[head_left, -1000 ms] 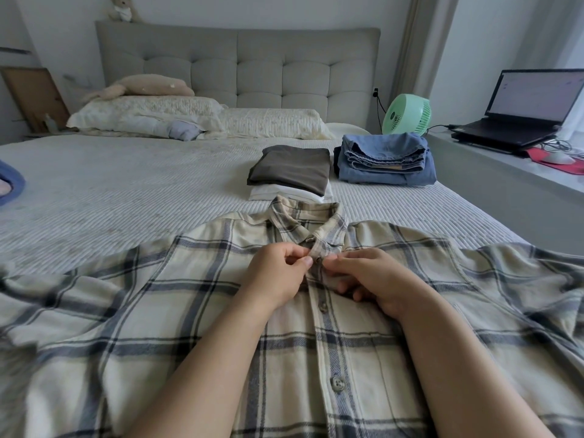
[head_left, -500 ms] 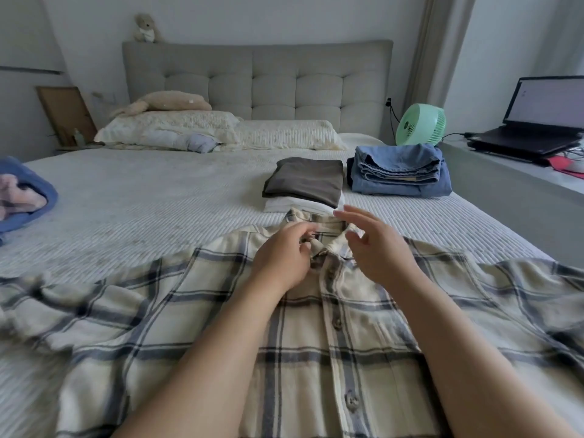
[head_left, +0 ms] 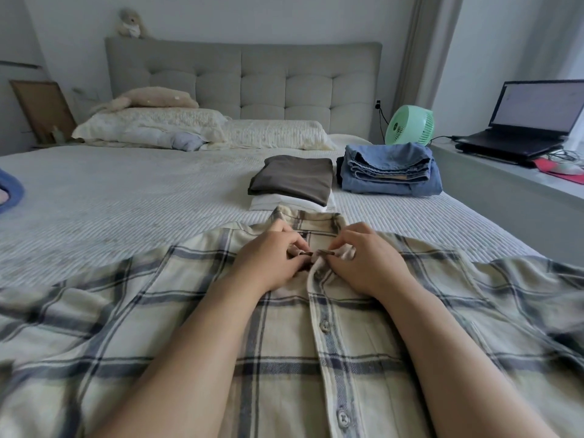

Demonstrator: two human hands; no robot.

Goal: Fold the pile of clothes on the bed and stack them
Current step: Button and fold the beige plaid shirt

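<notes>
Moved: right hand (head_left: 368, 259) has dropped back onto the placket.
Hands: it and the left hand (head_left: 271, 257) pinch the shirt (head_left: 284, 358) below the collar.
Handling: light, floppy; grip shoulders, 10 and 2 o'clock.

Counted on the bed (head_left: 126, 197): one plaid shirt (head_left: 316, 343) spread flat, two folded stacks — a brown-over-white stack (head_left: 292, 181) and a denim stack (head_left: 388, 169). Two pillows (head_left: 151, 126), two soft toys (head_left: 151, 99), one green fan (head_left: 409, 124), one laptop (head_left: 521, 121). Two hands on the shirt: left hand (head_left: 268, 257), right hand (head_left: 366, 260).
</notes>
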